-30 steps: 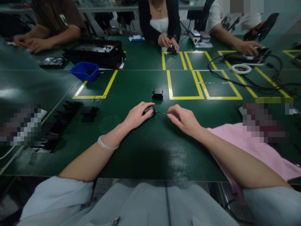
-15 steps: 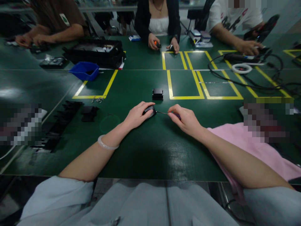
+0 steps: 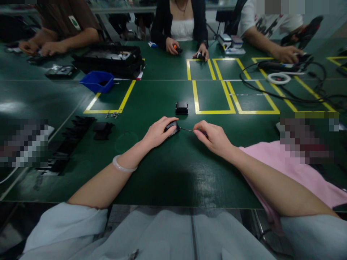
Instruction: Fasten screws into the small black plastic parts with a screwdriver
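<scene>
My left hand (image 3: pixel 158 131) is closed around a small black plastic part (image 3: pixel 172 126), holding it against the green table. In my right hand (image 3: pixel 213 136) is a screwdriver (image 3: pixel 187 129), its handle mostly hidden by my fingers. The thin metal shaft lies nearly level, and its tip meets the right side of the black part. Just beyond my hands a black block-shaped part (image 3: pixel 181 108) stands by itself. Another dark part (image 3: pixel 103 130) lies to the left of my left hand, beside a row of similar black pieces (image 3: pixel 72 141).
Small screws (image 3: pixel 112 115) lie near a blue bin (image 3: pixel 99 81). Behind it stands a black tray (image 3: pixel 108 59). A pink cloth (image 3: pixel 282 162) lies under my right forearm. Black cables (image 3: pixel 300 95) coil at the far right. Co-workers handle items across the table (image 3: pixel 159 180).
Both my hands, the black part and the screwdriver hold the same place. Across the table, the middle co-worker's hands have shifted slightly, the orange-tipped item moving a little left.
</scene>
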{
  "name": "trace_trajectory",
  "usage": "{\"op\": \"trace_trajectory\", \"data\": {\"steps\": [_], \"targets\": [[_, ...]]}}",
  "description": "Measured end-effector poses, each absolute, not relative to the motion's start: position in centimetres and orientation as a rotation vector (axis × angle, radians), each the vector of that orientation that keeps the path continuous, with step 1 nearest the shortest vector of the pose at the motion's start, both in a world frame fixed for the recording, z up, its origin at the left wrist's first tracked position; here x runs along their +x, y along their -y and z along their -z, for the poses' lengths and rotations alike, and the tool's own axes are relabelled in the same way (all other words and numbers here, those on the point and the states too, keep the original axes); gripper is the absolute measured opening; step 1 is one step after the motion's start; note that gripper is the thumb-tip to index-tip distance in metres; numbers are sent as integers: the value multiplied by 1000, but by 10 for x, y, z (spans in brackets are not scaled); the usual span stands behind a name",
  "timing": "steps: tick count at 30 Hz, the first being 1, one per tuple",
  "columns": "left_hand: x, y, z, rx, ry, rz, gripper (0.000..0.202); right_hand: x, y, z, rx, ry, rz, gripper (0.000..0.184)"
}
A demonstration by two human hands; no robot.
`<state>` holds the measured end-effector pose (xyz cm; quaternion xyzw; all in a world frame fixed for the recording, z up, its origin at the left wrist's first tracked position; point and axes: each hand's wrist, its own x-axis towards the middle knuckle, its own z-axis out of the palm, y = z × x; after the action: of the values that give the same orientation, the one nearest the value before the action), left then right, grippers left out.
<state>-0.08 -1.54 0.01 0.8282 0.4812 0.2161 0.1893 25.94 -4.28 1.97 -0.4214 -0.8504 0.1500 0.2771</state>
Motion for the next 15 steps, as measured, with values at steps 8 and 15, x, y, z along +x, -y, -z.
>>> {"op": "trace_trajectory", "data": {"steps": [8, 15], "targets": [[0, 15, 1, 2327, -1347, -629, 49, 259, 43, -18, -1100, 2269, -396, 23], [-1, 15, 1, 2334, -1347, -630, 49, 259, 42, -19, -1114, 2274, -417, 24]]}}
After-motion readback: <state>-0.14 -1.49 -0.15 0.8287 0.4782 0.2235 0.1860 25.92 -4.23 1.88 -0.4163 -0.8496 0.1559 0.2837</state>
